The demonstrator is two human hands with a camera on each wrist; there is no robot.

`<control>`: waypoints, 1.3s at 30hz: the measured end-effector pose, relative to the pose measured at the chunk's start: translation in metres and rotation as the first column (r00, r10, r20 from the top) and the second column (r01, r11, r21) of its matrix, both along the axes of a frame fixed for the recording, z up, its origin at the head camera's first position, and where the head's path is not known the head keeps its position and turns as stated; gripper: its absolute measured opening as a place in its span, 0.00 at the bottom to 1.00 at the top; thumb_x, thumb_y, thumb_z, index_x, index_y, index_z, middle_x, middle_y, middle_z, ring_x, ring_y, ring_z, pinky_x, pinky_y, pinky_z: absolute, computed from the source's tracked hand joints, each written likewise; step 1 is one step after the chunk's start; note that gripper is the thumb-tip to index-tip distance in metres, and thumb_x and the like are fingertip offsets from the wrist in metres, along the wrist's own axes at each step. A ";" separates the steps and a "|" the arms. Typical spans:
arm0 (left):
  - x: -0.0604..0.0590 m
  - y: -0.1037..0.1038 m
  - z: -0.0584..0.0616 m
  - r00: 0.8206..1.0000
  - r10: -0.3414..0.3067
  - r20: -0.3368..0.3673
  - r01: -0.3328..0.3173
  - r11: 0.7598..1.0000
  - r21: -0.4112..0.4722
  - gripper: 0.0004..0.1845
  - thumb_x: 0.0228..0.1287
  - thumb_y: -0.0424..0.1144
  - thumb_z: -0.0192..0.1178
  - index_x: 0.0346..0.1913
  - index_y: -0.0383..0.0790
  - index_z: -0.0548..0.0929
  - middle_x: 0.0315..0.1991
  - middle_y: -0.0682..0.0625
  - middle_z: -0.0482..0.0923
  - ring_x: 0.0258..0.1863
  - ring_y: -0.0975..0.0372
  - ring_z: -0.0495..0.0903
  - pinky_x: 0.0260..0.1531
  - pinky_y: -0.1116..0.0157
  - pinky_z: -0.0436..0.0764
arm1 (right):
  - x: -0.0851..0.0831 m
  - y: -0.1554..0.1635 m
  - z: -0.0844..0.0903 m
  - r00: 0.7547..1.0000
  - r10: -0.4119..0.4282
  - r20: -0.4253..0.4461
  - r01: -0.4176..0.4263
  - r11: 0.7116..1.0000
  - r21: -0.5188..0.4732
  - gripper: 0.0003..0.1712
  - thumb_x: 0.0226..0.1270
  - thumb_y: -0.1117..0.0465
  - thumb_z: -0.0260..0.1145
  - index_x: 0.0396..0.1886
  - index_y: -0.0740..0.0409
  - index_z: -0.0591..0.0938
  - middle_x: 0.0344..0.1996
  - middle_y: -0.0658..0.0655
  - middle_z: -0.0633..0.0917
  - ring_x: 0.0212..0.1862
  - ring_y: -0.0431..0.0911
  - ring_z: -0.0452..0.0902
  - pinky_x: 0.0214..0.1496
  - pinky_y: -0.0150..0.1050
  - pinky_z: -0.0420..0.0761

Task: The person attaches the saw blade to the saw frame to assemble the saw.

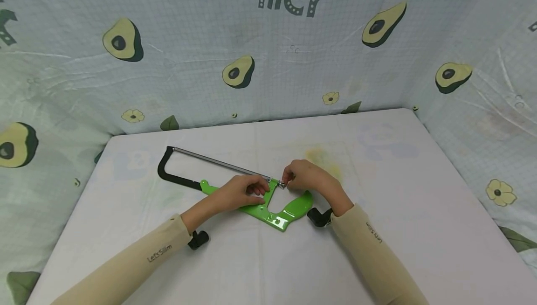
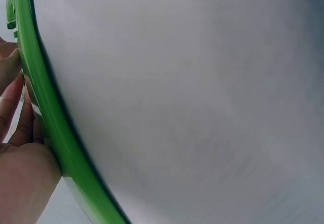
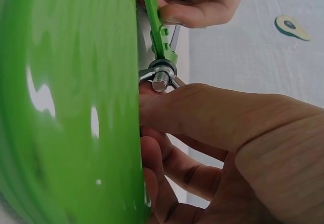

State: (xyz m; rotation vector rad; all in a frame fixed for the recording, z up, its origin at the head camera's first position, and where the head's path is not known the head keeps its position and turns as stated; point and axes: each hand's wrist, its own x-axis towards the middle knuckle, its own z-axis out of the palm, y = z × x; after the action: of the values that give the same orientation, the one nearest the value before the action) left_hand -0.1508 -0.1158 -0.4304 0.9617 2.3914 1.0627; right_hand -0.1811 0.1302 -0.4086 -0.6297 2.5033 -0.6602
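Observation:
A hacksaw [image 1: 278, 221] with a green handle lies on the table. Its black front frame [image 1: 180, 180] points to the far left, and a silver-grey bar [image 1: 218, 161] runs along its far side. My left hand [image 1: 241, 194] grips the green upright of the handle between thumb and fingers. At the right end of the bar, my right hand [image 1: 309, 176] pinches a metal wing nut [image 3: 147, 74] with thumb and curled fingers. The threaded bolt end [image 3: 160, 82] sticks out through the nut. In the right wrist view the green grip hides part of those fingertips.
A white cloth covers the table [image 1: 398, 165], which meets an avocado-print curtain [image 1: 189, 76] at the back and sides. Black wrist cameras [image 1: 320, 217] sit under both cuffs, the right one close to the saw's grip.

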 end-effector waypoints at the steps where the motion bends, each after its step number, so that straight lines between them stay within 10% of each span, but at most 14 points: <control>1: 0.000 0.000 0.000 1.000 0.001 0.000 -0.001 1.000 0.003 0.13 0.66 0.35 0.69 0.52 0.39 0.83 0.44 0.52 0.84 0.45 0.62 0.82 0.49 0.64 0.81 | 0.000 0.000 0.000 1.000 -0.001 0.002 0.001 1.000 0.000 0.06 0.65 0.70 0.67 0.34 0.55 0.87 0.34 0.51 0.85 0.35 0.42 0.75 0.40 0.35 0.76; 39: 0.003 0.000 0.000 0.999 0.031 0.042 -0.031 0.999 0.008 0.14 0.67 0.33 0.68 0.54 0.39 0.82 0.44 0.51 0.83 0.44 0.62 0.80 0.48 0.65 0.80 | -0.007 0.011 -0.004 0.995 -0.037 0.096 0.046 0.995 -0.093 0.12 0.74 0.55 0.64 0.41 0.57 0.89 0.29 0.49 0.82 0.29 0.42 0.70 0.32 0.34 0.70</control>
State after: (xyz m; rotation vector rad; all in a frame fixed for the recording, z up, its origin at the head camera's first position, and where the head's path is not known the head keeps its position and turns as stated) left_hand -0.1478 -0.1159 -0.4304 0.8998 2.3772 1.0943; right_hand -0.1884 0.1413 -0.4128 -0.5676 2.4156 -0.8093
